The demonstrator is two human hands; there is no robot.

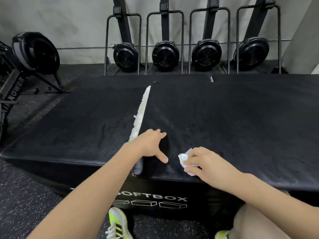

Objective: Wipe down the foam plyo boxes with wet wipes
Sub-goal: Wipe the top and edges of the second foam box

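White and crumpled, the wet wipe (185,160) is pinched under the right hand (205,163) against the near edge of the right foam box (233,121), mid-wipe. The left hand (151,145) lies spread and flat, holding nothing, bracing by the seam. The next stroke probably calls for a sweep outward over the unwiped top. The black, textured surface looks scuffed; the left box (77,121) adjoins it, with torn white foam (140,112) showing between.

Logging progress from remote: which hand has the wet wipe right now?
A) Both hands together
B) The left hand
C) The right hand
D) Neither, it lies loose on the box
C: the right hand pinches the crumpled white wet wipe against the top of the foam box, while the left hand rests spread and empty on the box near the gap.
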